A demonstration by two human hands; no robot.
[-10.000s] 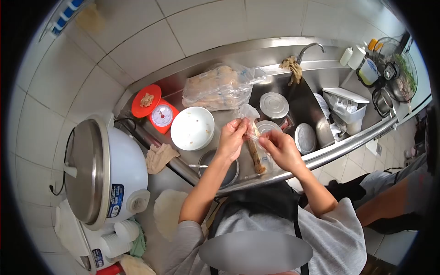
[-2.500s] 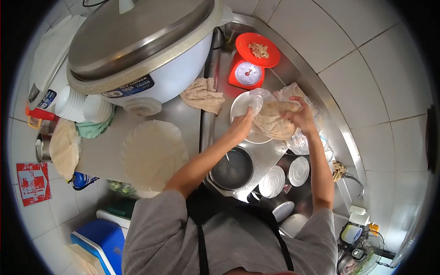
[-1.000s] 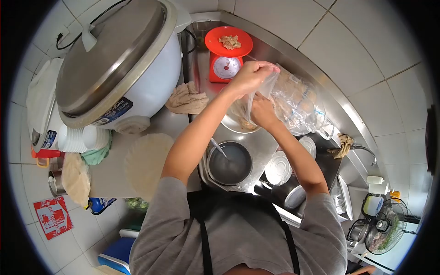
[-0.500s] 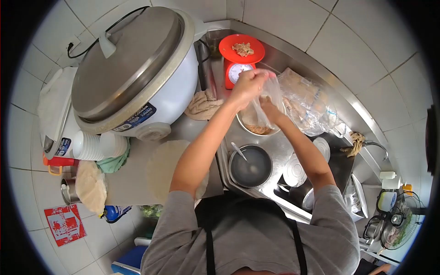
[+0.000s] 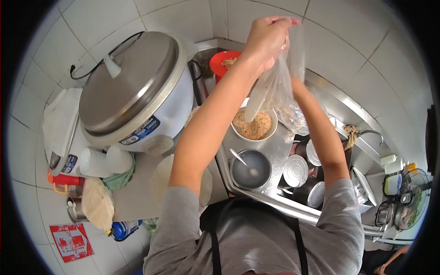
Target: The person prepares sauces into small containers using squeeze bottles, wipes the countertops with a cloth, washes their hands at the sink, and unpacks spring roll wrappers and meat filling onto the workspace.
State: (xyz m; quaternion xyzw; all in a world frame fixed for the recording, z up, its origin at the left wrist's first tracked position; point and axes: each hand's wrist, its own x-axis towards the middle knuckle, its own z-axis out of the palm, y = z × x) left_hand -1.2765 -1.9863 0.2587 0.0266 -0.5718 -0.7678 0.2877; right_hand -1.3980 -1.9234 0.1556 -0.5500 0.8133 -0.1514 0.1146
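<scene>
Raised above the counter, my left hand (image 5: 269, 42) is closed on the top of a clear plastic bag (image 5: 277, 82), which hangs down from it. My right forearm (image 5: 316, 117) reaches up to the bag's right side; the hand is behind or inside the plastic, its fingers hidden. Below the bag stands a white bowl (image 5: 274, 133) of orange-brown minced mixture (image 5: 253, 126). A lump of similar food (image 5: 228, 62) lies on the red plate (image 5: 216, 64) of a kitchen scale, partly covered by my left arm.
A dark pot (image 5: 251, 178) of greyish liquid holds a spoon (image 5: 237, 156). Cans (image 5: 295, 170) stand in the sink at right, near a faucet (image 5: 373, 134). A large rice cooker (image 5: 160, 114) and stacked white cups (image 5: 95, 162) are at left. Another person's arm (image 5: 392, 260) shows bottom right.
Both hands have risen with the bag, away from the bowl, so the mixture shows more fully. The camera's view has tilted, and my left arm now covers much of the scale.
</scene>
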